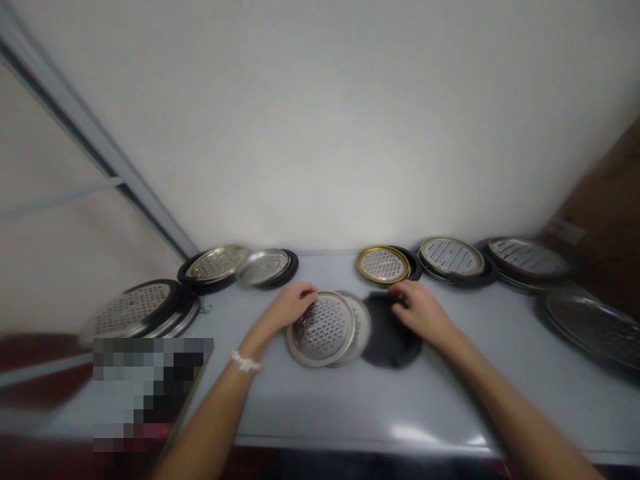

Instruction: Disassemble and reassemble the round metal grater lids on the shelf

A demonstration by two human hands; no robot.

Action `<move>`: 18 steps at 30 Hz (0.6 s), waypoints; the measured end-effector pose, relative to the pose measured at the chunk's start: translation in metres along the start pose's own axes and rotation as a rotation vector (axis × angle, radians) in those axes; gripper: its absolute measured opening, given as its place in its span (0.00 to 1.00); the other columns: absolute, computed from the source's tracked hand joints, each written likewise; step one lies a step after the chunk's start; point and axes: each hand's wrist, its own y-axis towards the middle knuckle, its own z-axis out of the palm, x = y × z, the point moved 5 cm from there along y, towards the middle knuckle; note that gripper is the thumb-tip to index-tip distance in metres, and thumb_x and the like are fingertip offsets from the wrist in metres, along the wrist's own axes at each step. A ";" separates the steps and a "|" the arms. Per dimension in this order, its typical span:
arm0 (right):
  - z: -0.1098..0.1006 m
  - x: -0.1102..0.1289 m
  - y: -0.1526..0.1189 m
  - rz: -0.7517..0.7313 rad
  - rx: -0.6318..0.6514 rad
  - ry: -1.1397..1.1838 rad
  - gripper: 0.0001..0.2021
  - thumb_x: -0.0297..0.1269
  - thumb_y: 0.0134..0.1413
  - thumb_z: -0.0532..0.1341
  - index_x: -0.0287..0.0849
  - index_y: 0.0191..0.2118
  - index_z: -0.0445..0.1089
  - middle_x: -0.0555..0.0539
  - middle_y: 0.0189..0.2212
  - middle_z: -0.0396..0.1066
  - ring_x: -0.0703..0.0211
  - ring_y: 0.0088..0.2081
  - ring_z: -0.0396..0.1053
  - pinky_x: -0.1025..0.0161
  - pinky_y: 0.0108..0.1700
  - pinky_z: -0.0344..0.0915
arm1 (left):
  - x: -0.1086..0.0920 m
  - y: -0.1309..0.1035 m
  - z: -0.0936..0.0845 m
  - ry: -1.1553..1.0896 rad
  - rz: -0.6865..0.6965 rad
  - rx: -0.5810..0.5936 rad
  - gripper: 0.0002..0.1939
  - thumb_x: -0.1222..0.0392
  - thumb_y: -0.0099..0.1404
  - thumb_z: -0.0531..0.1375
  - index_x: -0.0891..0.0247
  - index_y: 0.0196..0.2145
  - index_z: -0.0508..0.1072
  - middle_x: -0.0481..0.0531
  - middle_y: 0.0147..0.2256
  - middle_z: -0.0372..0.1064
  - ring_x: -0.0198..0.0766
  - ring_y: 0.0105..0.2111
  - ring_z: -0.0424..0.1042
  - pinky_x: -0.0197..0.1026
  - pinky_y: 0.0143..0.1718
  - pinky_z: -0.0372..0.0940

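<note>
In the middle of the table lies a round metal grater plate (329, 328) with rows of holes, overlapping a second metal plate (359, 330). My left hand (295, 305), with a white bracelet at the wrist, has its fingers curled at the top plate's upper left rim. Just right of the plates is a black round dish (387, 337), blurred, lying partly against the second plate. At its upper right edge my right hand (420, 312) pinches the rim between thumb and fingers. Both fingertips are partly hidden or smeared.
Along the white wall stand grater sets: a gold-rimmed one (384, 265), two silver ones (217, 265) (265, 267), and others at right (450, 258). A stack (140, 310) sits at left, a large one (595, 327) at right. A brown box (600, 193) borders the right.
</note>
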 end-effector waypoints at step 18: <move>-0.005 0.015 -0.005 -0.064 -0.136 0.014 0.06 0.32 0.62 0.57 0.41 0.40 0.71 0.41 0.41 0.72 0.48 0.46 0.66 0.53 0.52 0.62 | -0.047 -0.026 -0.002 0.078 0.254 0.239 0.18 0.48 0.57 0.69 0.58 0.43 0.78 0.53 0.45 0.73 0.46 0.51 0.66 0.46 0.56 0.59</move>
